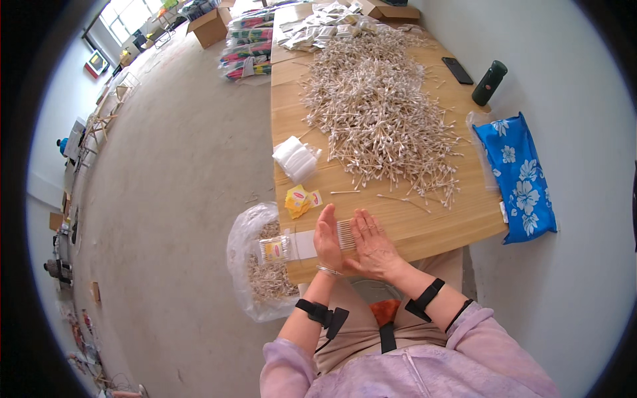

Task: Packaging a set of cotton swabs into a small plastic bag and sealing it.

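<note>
At the table's near edge lies a row of wooden-stemmed cotton swabs (346, 234), side by side between my hands. My left hand (326, 240) stands on its edge at the row's left side, fingers straight. On the other side my right hand (375, 251) rests flat with fingers stretched out, against or over the row's right end. Left of my left hand lies a white, clear-edged plastic bag (306, 245). A filled packet of swabs with a yellow label (273, 250) sits at the table's left edge. Yellow cards (298, 199) lie just beyond, near a stack of clear bags (296, 159).
A big heap of loose swabs (385, 106) covers the table's middle, with filled packets (325, 26) behind it. Along the right are a phone (458, 70), a dark bottle (490, 83) and a blue flowered pouch (521, 178). A plastic-lined container of swabs (242, 265) stands below the left edge.
</note>
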Demonstrator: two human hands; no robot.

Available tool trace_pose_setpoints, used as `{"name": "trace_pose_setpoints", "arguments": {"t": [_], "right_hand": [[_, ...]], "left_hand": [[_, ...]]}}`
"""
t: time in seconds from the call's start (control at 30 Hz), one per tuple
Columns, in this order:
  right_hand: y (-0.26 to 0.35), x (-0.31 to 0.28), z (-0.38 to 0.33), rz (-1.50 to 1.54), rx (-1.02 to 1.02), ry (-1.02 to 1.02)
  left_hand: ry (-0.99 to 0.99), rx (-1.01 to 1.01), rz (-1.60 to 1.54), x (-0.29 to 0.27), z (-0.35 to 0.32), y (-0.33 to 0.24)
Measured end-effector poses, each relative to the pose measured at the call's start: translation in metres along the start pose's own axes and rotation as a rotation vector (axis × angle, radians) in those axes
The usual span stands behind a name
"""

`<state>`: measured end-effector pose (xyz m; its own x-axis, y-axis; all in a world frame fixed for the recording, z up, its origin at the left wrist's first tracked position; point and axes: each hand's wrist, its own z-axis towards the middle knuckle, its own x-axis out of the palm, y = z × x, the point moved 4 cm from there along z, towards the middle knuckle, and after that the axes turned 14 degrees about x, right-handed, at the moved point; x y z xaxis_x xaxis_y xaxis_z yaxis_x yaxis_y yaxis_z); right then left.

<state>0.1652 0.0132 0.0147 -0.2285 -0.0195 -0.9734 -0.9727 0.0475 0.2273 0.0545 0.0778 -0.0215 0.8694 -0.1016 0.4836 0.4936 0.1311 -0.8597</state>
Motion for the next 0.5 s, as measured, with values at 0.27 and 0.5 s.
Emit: {"name": "trace_pose_setpoints", "arguments": {"t": [0.27, 0.5], "right_hand": [[-0.004, -0.001, 0.0, 0.076, -0.011, -0.02], [-0.004, 0.003, -0.001, -0.009, -0.027, -0.046]], "left_hand": [[0.707, 0.295, 1.039, -0.006, -0.039, -0.054], [0.885, 0.395, 1.342, 0.006, -0.058, -0.064]]}}
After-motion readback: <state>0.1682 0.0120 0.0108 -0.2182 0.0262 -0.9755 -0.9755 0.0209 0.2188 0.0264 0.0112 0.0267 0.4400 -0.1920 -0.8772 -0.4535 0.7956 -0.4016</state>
